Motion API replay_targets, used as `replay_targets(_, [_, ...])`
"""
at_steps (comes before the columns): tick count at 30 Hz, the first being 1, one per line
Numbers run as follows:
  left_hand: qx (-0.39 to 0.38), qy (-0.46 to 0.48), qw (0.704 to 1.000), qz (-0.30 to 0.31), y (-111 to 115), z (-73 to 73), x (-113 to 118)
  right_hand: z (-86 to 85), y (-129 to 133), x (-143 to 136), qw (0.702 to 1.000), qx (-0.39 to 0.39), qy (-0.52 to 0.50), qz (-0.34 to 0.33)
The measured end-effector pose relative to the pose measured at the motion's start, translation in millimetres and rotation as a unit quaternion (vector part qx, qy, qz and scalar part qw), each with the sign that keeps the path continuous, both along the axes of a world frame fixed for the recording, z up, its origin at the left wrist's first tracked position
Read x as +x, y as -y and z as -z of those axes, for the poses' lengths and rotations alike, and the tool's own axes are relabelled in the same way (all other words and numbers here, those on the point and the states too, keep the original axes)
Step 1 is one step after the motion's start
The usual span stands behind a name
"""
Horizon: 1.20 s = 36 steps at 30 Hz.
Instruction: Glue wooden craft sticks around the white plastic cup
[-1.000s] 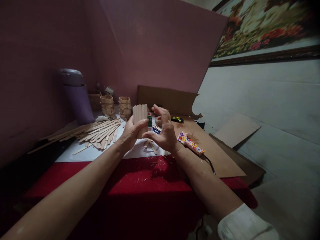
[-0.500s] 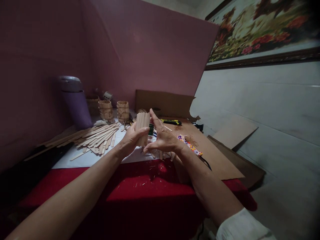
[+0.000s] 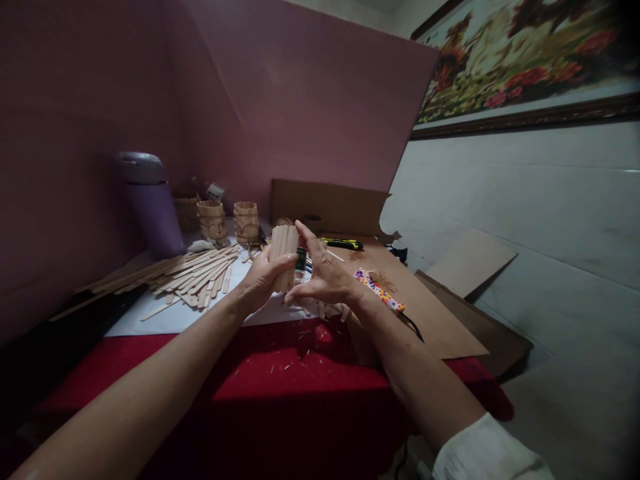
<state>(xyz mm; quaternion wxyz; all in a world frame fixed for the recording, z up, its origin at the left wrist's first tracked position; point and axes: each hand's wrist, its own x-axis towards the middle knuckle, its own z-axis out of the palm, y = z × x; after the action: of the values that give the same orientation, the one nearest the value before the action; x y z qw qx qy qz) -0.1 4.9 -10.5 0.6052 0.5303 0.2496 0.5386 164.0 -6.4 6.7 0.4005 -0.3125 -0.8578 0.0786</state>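
Observation:
My left hand (image 3: pixel 261 280) is closed around an upright row of pale craft sticks (image 3: pixel 283 250), its thumb lying across their front. The sticks stand side by side like the wall of a small cup. Against their right side is my right hand (image 3: pixel 325 277), index fingertip at the top edge and thumb at the bottom. Part of a dark green, printed surface (image 3: pixel 301 259) shows between the sticks and my right hand; whether the sticks are fixed to it I cannot tell. My other right fingers are mostly hidden.
Loose craft sticks (image 3: pixel 200 277) lie fanned on white paper (image 3: pixel 135 323) at left. Behind are two stick cups (image 3: pixel 213 221) and a purple tumbler (image 3: pixel 155 213). A yellow-black utility knife (image 3: pixel 343 244) and a flower-patterned glue gun-like item (image 3: pixel 380 290) lie on cardboard (image 3: pixel 440 327).
The held sticks have turned and shifted slightly. My right index fingertip has moved a little left and down at their top edge. My left hand keeps its grip.

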Motion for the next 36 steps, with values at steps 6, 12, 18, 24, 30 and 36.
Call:
replay_targets(6, [0.002, -0.004, 1.0, 0.0, -2.6, 2.8, -0.5, -0.8, 0.8, -0.8, 1.0, -0.001, -0.007, -0.005])
replay_targets(12, [-0.005, -0.005, 1.0, 0.0, -2.8, 3.1, -0.6, -1.7, 1.8, -1.2, 1.0, 0.0, -0.002, 0.002])
replay_targets(18, [-0.008, 0.0, 1.0, -0.005, -2.1, 2.4, 0.3, -0.4, 0.6, -1.3, 1.0, -0.006, -0.006, -0.003])
replay_targets(24, [-0.017, 0.002, 1.0, -0.008, -2.0, 2.6, 0.0, 0.5, -0.5, -1.9, 1.0, -0.011, -0.007, -0.001])
replay_targets(30, [-0.016, 0.009, 1.0, -0.003, -1.0, 1.7, -0.5, -0.1, 0.2, -2.2, 1.0, -0.015, -0.009, 0.0])
replay_targets(36, [-0.021, 0.003, 1.0, -0.006, 0.0, -0.4, -0.2, 0.1, -0.2, -2.5, 1.0, -0.017, -0.013, -0.003])
